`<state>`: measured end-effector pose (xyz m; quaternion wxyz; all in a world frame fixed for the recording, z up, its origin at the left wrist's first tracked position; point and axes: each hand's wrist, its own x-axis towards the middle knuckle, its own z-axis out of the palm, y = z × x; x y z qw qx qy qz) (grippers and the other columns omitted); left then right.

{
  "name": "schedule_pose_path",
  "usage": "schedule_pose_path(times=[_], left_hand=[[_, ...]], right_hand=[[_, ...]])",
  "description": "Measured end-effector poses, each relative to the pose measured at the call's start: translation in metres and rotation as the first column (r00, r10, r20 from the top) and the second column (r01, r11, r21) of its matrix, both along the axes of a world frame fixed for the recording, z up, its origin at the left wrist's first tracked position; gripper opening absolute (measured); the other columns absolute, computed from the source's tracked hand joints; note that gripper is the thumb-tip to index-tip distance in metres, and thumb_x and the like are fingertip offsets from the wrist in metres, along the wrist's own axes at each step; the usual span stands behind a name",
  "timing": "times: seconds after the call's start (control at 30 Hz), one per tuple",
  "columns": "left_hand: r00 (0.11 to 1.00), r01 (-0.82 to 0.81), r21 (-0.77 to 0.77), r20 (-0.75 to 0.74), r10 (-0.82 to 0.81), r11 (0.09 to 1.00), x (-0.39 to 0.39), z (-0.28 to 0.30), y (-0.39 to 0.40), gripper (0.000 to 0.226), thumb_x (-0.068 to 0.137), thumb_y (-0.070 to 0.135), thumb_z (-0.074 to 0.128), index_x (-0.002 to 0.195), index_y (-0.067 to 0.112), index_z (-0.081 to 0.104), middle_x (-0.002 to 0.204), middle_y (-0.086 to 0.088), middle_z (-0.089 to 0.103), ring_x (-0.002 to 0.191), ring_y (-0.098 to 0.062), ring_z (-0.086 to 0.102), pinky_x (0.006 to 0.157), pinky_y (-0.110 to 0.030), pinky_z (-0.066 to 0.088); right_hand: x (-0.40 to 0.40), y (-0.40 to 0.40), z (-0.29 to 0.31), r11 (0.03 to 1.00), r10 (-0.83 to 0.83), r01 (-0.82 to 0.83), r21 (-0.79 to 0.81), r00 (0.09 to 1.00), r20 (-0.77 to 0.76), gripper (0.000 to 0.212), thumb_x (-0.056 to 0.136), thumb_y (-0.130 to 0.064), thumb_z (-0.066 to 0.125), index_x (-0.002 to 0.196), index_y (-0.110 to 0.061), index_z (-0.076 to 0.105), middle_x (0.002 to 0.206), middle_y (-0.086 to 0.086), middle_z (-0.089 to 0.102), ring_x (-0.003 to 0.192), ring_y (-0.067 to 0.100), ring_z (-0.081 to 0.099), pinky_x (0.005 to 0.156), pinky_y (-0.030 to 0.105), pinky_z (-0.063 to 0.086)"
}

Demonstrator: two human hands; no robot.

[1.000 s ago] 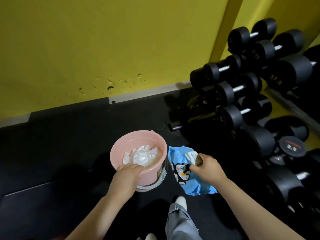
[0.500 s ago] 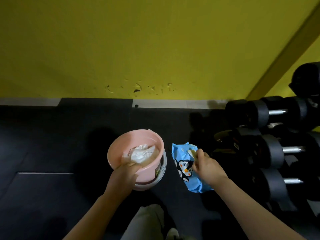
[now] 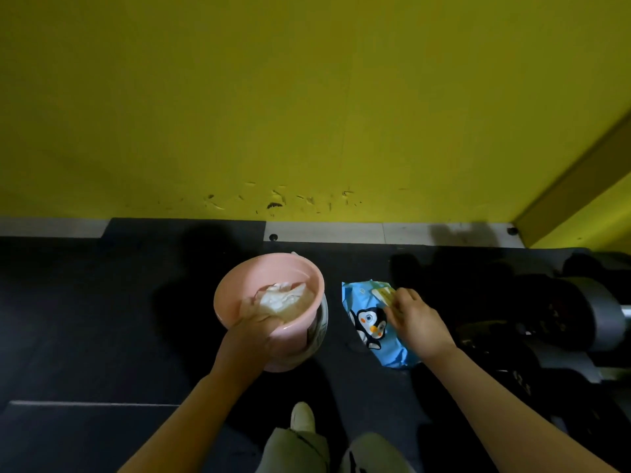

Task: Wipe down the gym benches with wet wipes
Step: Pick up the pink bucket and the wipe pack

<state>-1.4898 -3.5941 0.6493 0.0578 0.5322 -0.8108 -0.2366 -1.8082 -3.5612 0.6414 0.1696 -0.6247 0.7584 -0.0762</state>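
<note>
A pink bucket (image 3: 273,278) hangs tilted above the dark floor, with crumpled white wipes (image 3: 283,298) lying inside it. My left hand (image 3: 251,339) grips its near rim. To the right, a blue wet-wipe pack (image 3: 367,322) with a penguin picture is lifted off the floor. My right hand (image 3: 415,322) holds it, thumb and fingers by its yellow flap. No bench is in view.
A yellow wall (image 3: 307,97) with scuff marks stands straight ahead, with a pale baseboard along its foot. Black dumbbells (image 3: 580,319) on a rack fill the right side. Dark rubber floor mats (image 3: 85,319) stretch to the left. My legs and a white shoe (image 3: 302,416) show below.
The view has swung left and up, so most of the dumbbell rack has left the frame. Bucket and pack have risen with my hands, and the bucket now tilts toward me.
</note>
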Motion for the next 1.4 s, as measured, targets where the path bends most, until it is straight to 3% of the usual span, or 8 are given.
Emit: schedule_pose_path(times=[0.13,0.23,0.53,0.73,0.9,1.03,1.23,1.4], left_hand=[[0.999,-0.004,-0.007,0.052,0.005,1.0,-0.005,-0.01,-0.075,0.031,0.095,0.025,0.052,0.118,0.014,0.07,0.133,-0.003,0.062,0.128,-0.028,0.053,0.11,-0.039,0.041],[0.999,-0.044,-0.067,-0.029,0.042,0.997,-0.016,-0.014,-0.125,0.04,0.086,0.035,0.035,0.086,0.021,0.072,0.093,0.005,0.069,0.083,-0.017,0.061,0.07,-0.029,0.045],[0.995,-0.098,-0.068,-0.038,0.096,0.993,-0.073,-0.048,-0.273,0.034,0.084,0.034,0.034,0.074,0.015,0.061,0.073,-0.003,0.058,0.066,-0.025,0.055,0.054,-0.046,0.04],[0.98,-0.173,0.047,-0.092,0.177,0.984,-0.108,-0.051,-0.356,0.031,0.085,0.021,0.044,0.06,0.034,0.03,0.06,0.009,0.035,0.053,-0.006,0.03,0.051,-0.028,0.018],[0.982,-0.171,0.119,-0.059,0.179,0.978,-0.12,-0.079,-0.424,0.025,0.084,0.021,0.042,0.062,0.029,0.036,0.063,0.004,0.038,0.056,-0.011,0.031,0.052,-0.031,0.019],[0.981,-0.171,0.16,-0.062,0.182,0.972,-0.122,-0.107,-0.474,0.02,0.084,0.02,0.041,0.065,0.021,0.047,0.066,-0.002,0.043,0.06,-0.015,0.034,0.054,-0.032,0.02],[0.98,-0.154,0.158,-0.1,0.17,0.975,-0.124,-0.153,-0.545,0.022,0.086,0.023,0.039,0.066,0.013,0.039,0.064,0.005,0.027,0.057,-0.009,0.018,0.056,-0.031,0.011],[0.981,-0.149,0.138,-0.1,0.164,0.979,-0.117,-0.236,-0.582,0.045,0.086,0.037,0.031,0.087,0.01,0.067,0.085,-0.009,0.062,0.072,-0.023,0.053,0.059,-0.041,0.045]], right_hand=[[-0.01,-0.072,-0.003,1.0,-0.005,0.006,-0.004,1.0,0.021,0.025,0.095,-0.037,0.056,0.094,-0.013,0.052,0.099,0.005,0.055,0.079,0.031,0.062,0.061,0.033,0.039],[-0.023,-0.127,-0.007,1.0,0.001,-0.001,0.023,1.0,0.031,0.026,0.096,-0.038,0.055,0.092,-0.012,0.054,0.1,0.006,0.055,0.082,0.032,0.062,0.062,0.031,0.037],[-0.082,-0.294,-0.031,0.986,0.039,-0.059,0.159,0.991,0.13,0.028,0.094,-0.045,0.055,0.089,-0.018,0.048,0.101,0.0,0.044,0.085,0.029,0.057,0.066,0.033,0.034],[-0.109,-0.394,-0.047,0.956,0.059,-0.107,0.273,0.982,0.178,0.031,0.088,-0.041,0.064,0.087,-0.017,0.043,0.099,0.0,0.04,0.069,0.016,0.044,0.053,0.027,0.031],[-0.12,-0.464,-0.071,0.927,0.128,-0.156,0.342,0.986,0.103,0.03,0.086,-0.036,0.063,0.078,-0.018,0.039,0.074,-0.003,0.041,0.063,0.011,0.039,0.051,0.023,0.028],[-0.127,-0.515,-0.102,0.87,0.209,-0.207,0.448,0.977,0.045,0.038,0.086,-0.042,0.063,0.072,-0.021,0.035,0.085,0.001,0.041,0.07,0.016,0.043,0.05,0.021,0.025],[-0.13,-0.57,-0.163,0.811,0.225,-0.206,0.547,0.974,0.034,0.044,0.089,-0.047,0.06,0.109,-0.009,0.051,0.1,0.004,0.036,0.079,0.017,0.05,0.063,0.02,0.041],[-0.127,-0.608,-0.228,0.795,0.215,-0.207,0.571,0.975,0.054,0.052,0.086,-0.047,0.062,0.12,-0.01,0.049,0.113,0.009,0.042,0.09,0.023,0.056,0.071,0.025,0.047]])
